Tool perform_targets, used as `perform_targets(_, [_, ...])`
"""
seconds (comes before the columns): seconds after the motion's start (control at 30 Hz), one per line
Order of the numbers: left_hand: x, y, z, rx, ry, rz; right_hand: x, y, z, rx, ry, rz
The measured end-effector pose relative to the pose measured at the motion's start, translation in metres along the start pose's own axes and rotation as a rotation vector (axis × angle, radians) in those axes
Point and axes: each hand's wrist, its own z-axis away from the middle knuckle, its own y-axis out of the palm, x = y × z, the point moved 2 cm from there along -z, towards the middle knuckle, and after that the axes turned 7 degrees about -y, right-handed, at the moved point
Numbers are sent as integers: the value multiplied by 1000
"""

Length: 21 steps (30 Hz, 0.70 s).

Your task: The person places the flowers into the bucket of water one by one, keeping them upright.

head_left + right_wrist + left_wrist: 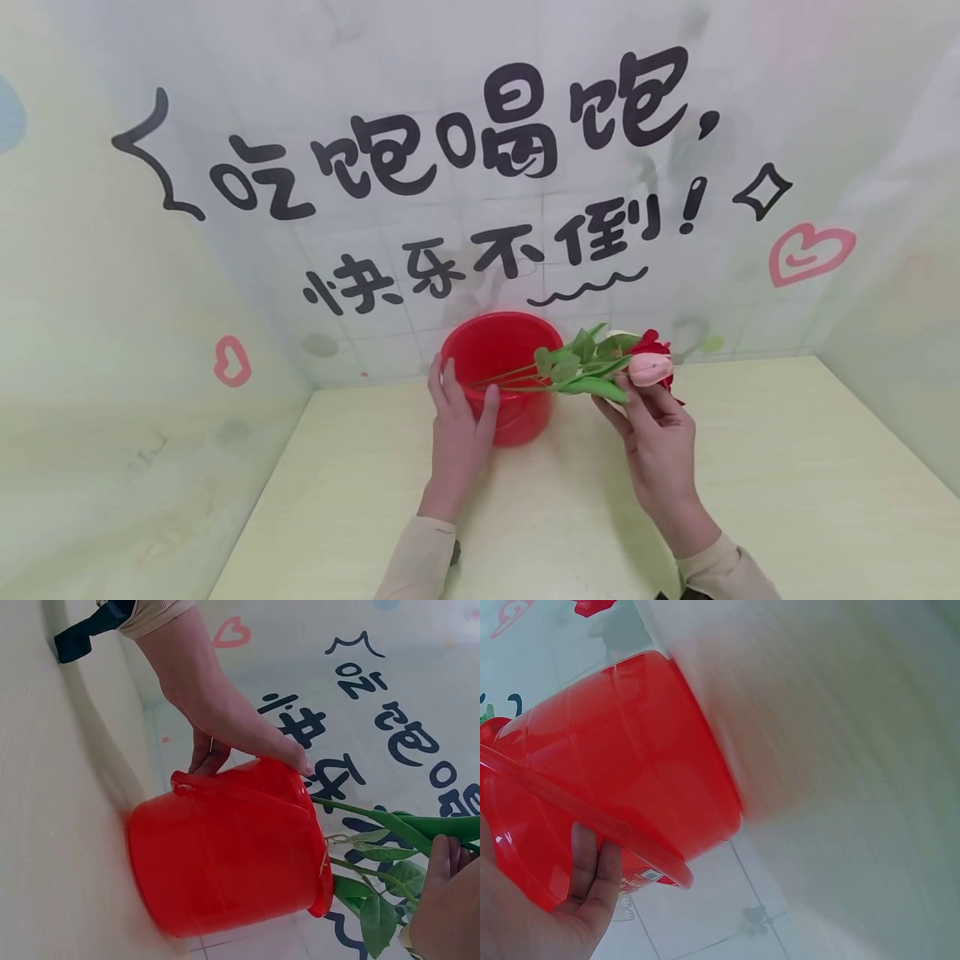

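A red plastic bucket (525, 421) stands on the table against the back wall. My left hand (461, 433) grips its near left side, with the thumb at the rim. In the left wrist view, two fingers (592, 874) lie by the bucket's lowered red handle (547, 791). Above the right side of the bucket, my right hand (660, 454) holds a bunch of flowers just below the blooms. A pink tulip (649, 369) and a red flower (654, 340) show there. The green stems (517, 388) slant across the rim into the bucket; their ends are hidden.
The pale wooden table (570, 517) reaches back to a printed wall cloth (390, 250) with black lettering. Another cloth wall (150, 375) closes off the left side, and one (900, 367) the right. A dark strap (90, 630) sits at the left sleeve.
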Motion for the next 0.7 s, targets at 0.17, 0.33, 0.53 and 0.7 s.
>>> perform_targets(0.17, [0, 0, 0, 1, -8, 1, -3, -1, -1, 21, 63, -8])
perform_targets(0.33, [0, 0, 0, 5, -16, 1, -8, -4, -1, 61, 107, -5])
perform_targets(0.53, [0, 0, 0, 7, -24, 3, -18, -6, 0, 104, 149, -10])
perform_targets(0.7, [-1, 0, 1, -1, -23, 4, -25, -7, 1, 111, 162, -2])
